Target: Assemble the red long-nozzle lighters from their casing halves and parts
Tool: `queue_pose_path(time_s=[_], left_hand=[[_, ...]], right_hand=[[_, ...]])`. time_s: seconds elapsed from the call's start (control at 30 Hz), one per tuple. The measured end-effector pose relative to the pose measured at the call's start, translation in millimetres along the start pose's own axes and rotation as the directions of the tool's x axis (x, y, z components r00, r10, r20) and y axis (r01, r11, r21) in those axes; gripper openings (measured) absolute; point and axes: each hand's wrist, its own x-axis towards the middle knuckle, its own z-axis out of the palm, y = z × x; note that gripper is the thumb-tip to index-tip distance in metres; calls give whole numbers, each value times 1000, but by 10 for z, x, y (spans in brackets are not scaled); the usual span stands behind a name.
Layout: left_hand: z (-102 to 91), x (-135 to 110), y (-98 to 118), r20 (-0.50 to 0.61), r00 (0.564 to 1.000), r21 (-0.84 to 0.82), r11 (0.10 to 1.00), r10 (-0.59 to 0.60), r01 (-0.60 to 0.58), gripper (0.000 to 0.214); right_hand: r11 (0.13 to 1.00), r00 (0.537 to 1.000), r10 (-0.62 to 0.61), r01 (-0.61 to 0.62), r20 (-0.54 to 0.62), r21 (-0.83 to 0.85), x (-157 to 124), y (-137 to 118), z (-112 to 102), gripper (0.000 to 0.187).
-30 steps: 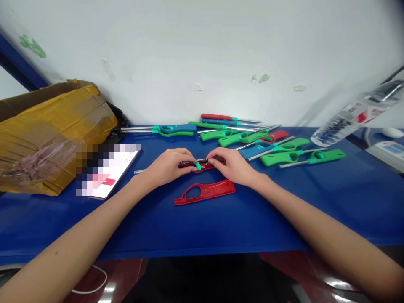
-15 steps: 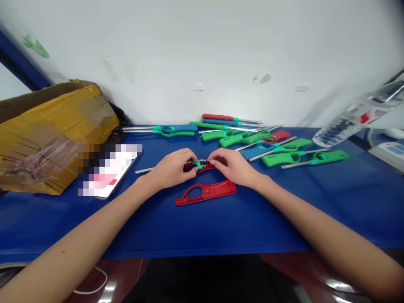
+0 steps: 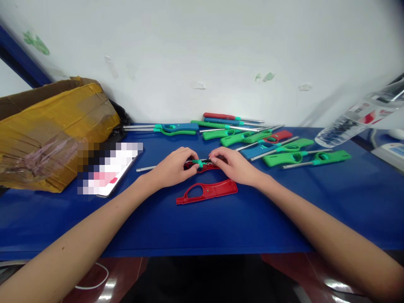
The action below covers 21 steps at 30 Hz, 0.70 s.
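Observation:
An opened stick lighter lies under both hands, its red half-shell (image 3: 208, 167) cradling the inner parts. My left hand (image 3: 175, 167) is closed, thumb and fingers pinching the turquoise trigger (image 3: 198, 163). The metal tube (image 3: 145, 168) sticks out to the left beyond that hand. At the other end, my right hand (image 3: 234, 165) is closed too, its fingertips on a black inner part (image 3: 207, 160) of the lighter. Fingers partly hide the small parts. Just in front of the hands, the other red half-shell (image 3: 206, 191) rests on the table with its inside facing up.
Several green, blue and red stick lighters (image 3: 282, 158) lie along the back right of the blue table (image 3: 202, 231). Two more (image 3: 176, 127) lie at the back left. A taped cardboard box (image 3: 57, 139) and a phone (image 3: 121, 166) are left; a plastic bottle (image 3: 344, 122) leans at right.
The turquoise trigger has turned and sits flatter against the red half-shell. Both hands stay in nearly the same place, and the view has shifted slightly.

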Motion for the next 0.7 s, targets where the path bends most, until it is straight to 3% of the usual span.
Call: queue_pose_path(time_s=[0.33, 0.7], left_hand=[[30, 19, 27, -58, 995, 37, 996, -78, 80, 21], [28, 0, 38, -40, 997, 34, 997, -69, 70, 18]], right_hand=[[995, 996, 84, -83, -13, 48, 31, 16, 31, 18], [999, 999, -36, 36, 18, -5, -9, 23, 0, 14]])
